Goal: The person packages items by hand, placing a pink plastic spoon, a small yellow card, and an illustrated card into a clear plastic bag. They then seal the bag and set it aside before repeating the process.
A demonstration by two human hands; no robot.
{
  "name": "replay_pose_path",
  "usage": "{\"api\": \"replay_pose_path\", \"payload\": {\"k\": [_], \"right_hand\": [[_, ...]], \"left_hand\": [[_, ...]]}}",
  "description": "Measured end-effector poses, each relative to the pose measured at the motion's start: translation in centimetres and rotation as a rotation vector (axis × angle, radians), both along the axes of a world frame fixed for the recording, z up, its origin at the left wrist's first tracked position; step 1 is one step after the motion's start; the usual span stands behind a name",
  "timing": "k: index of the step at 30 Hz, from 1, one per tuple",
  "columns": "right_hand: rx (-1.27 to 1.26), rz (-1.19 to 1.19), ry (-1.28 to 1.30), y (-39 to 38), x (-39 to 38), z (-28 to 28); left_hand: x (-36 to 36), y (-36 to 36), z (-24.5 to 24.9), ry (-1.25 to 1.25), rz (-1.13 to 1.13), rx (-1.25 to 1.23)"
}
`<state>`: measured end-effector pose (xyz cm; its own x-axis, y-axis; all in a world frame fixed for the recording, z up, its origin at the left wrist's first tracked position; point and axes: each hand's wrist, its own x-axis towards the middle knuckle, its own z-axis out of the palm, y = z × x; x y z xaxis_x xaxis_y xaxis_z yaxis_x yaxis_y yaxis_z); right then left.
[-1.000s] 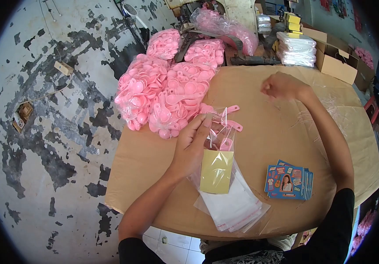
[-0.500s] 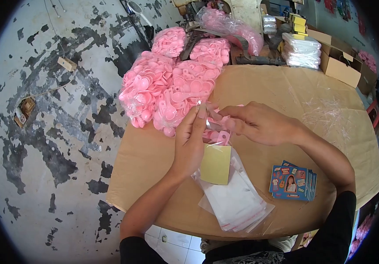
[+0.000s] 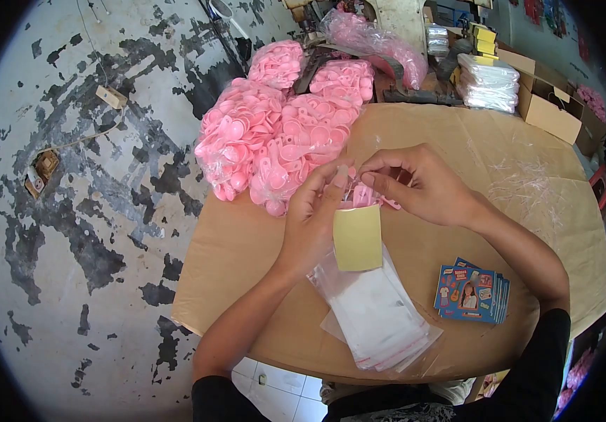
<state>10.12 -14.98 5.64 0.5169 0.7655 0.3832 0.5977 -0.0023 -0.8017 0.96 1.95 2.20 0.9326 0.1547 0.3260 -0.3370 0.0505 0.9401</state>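
Note:
My left hand (image 3: 314, 211) pinches the top of a small clear bag with pink plastic pieces (image 3: 363, 195) in it. A yellow card (image 3: 358, 238) hangs below those pieces. My right hand (image 3: 426, 186) has its thumb and forefinger pinched at the right side of the bag's top; what lies between those fingertips is too small to tell. Under the card, a fanned stack of clear plastic sleeves (image 3: 380, 316) lies on the table. To the right is a stack of blue printed cards (image 3: 470, 294).
Large clear bags of pink spoons (image 3: 303, 141) stand at the table's back left. Packed clear sleeves (image 3: 488, 83) and an open cardboard box (image 3: 549, 109) are at the back right. Loose clear strips (image 3: 528, 186) lie on the brown tabletop (image 3: 429, 126).
The yellow card and the bag have risen slightly and shifted right. My right hand's fingers have moved up, and its thumb and forefinger now form a narrower pinch.

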Motion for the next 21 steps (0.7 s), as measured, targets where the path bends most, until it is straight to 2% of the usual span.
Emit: {"api": "replay_pose_path", "payload": {"k": [8,11,13,20,21], "right_hand": [[-0.021,0.024,-0.094,0.1,0.3,-0.7],[-0.006,0.041,-0.101,-0.1,0.2,-0.4],[0.009,0.059,-0.129,0.0,0.1,-0.5],[0.043,0.056,-0.33,0.0,0.2,-0.8],[0.058,0.051,-0.363,0.0,0.2,-0.8]], "left_hand": [[0.4,0.4,-0.5,0.018,-0.078,-0.036],[0.3,0.6,-0.3,0.016,-0.11,0.011],[0.3,0.5,-0.2,-0.069,-0.123,0.033],[0.3,1.4,-0.2,-0.168,-0.126,0.21],[0.3,1.3,-0.1,-0.15,-0.135,0.17]]}}
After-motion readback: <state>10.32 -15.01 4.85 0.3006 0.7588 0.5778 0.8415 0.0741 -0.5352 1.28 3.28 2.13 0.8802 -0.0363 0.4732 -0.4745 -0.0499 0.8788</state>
